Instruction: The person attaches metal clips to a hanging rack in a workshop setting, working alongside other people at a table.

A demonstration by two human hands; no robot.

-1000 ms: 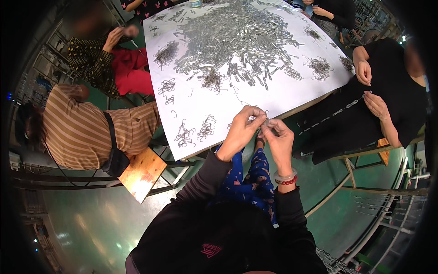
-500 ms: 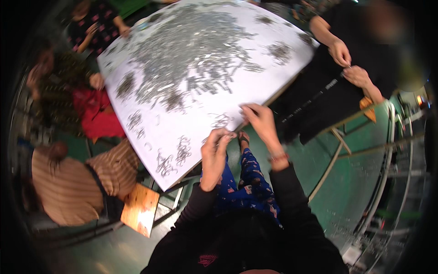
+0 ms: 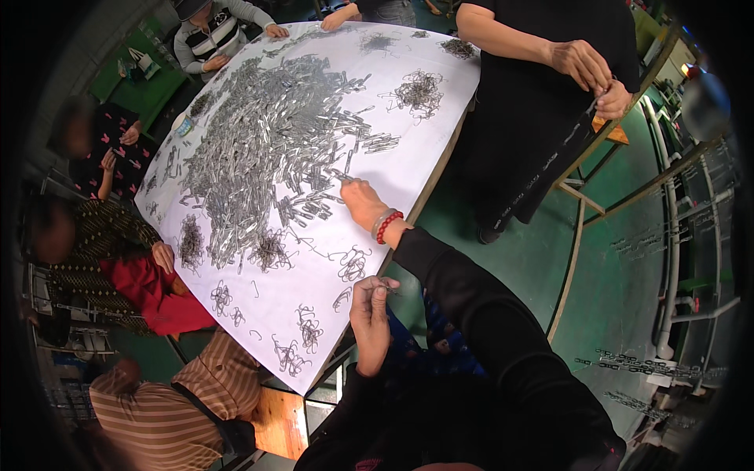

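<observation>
My right hand (image 3: 364, 206) is stretched over the table, a red beaded bracelet (image 3: 387, 226) at its wrist. Its fingertips close on a flat metal link (image 3: 340, 174) at the near right edge of a big heap of such silvery links (image 3: 259, 133). At the table's near edge, my left hand (image 3: 371, 318) pinches a thin dark wire piece (image 3: 392, 290) between thumb and forefinger; its exact shape is too small to tell. Loose curved wire hooks (image 3: 352, 264) lie just beyond that hand, and more hooks (image 3: 309, 328) lie in small clusters to its left.
White covering spreads over the table (image 3: 267, 314). Another tangle of wire hooks (image 3: 416, 94) sits on the far right. Beside the table, a person in black (image 3: 542, 118) handles a hanging chain (image 3: 542, 169). Other people sit along the left, near a wooden stool (image 3: 281, 424).
My right hand has moved from the table's near edge forward to the link heap. My left hand stays near the edge, still pinched. The view has shifted.
</observation>
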